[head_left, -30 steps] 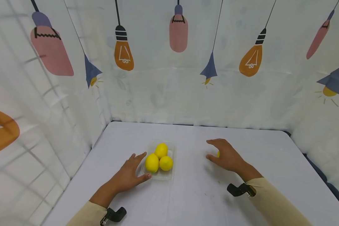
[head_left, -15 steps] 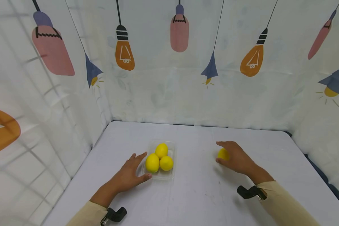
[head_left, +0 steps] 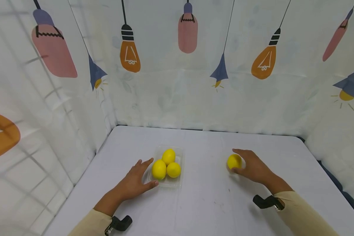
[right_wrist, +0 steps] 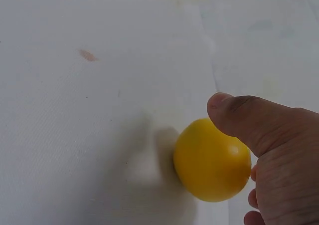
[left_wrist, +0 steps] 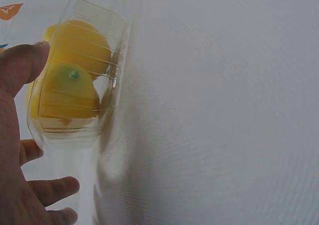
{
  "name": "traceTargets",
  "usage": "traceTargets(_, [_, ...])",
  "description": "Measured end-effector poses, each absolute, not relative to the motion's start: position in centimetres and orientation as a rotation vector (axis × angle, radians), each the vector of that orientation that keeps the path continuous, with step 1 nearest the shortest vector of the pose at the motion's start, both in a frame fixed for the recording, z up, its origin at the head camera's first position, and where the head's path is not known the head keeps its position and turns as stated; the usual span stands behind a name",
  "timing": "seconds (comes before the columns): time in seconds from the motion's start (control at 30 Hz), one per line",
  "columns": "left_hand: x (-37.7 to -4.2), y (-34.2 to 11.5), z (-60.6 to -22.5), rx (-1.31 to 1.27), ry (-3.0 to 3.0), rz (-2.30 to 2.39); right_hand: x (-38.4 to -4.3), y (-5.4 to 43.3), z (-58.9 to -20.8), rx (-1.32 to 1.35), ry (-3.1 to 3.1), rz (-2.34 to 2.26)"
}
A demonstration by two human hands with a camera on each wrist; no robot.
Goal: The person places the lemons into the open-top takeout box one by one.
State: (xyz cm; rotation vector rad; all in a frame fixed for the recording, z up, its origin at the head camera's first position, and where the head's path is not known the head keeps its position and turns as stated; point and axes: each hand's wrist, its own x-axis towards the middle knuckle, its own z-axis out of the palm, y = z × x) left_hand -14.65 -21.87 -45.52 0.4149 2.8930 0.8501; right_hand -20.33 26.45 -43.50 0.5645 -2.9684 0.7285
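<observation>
My left hand (head_left: 135, 182) lies spread beside a clear plastic tray (head_left: 178, 183), its thumb and fingers apart at the tray's near left corner. The tray holds three yellow lemons: one at the back (head_left: 168, 156), one at the left (head_left: 159, 169) and one at the right (head_left: 173, 170). In the left wrist view, lemons show through the tray wall (left_wrist: 75, 130). Further right, a lone lemon (head_left: 234, 162) sits on the table between the parted thumb and fingers of my right hand (head_left: 253, 167). The right wrist view has the thumb (right_wrist: 244, 115) overlapping this lemon's upper edge.
A white cloth covers the table (head_left: 200, 203), with a few small specks between the hands. White curtains (head_left: 171, 98) printed with lamps and bulbs stand behind and at the sides. Each wrist carries a black camera mount (head_left: 266, 201).
My right hand has moved rightward and slightly lower, so the lone lemon, mostly hidden behind it before, now shows fully between thumb and fingers. The left hand and tray have stayed still.
</observation>
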Motion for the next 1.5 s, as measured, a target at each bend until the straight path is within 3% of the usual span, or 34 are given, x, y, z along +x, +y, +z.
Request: traceTargets(1.5, [-14.5, -21.8, -45.5, 0.396, 2.871, 0.884, -20.8, 25.7, -44.6, 0.481, -3.037, 0.64])
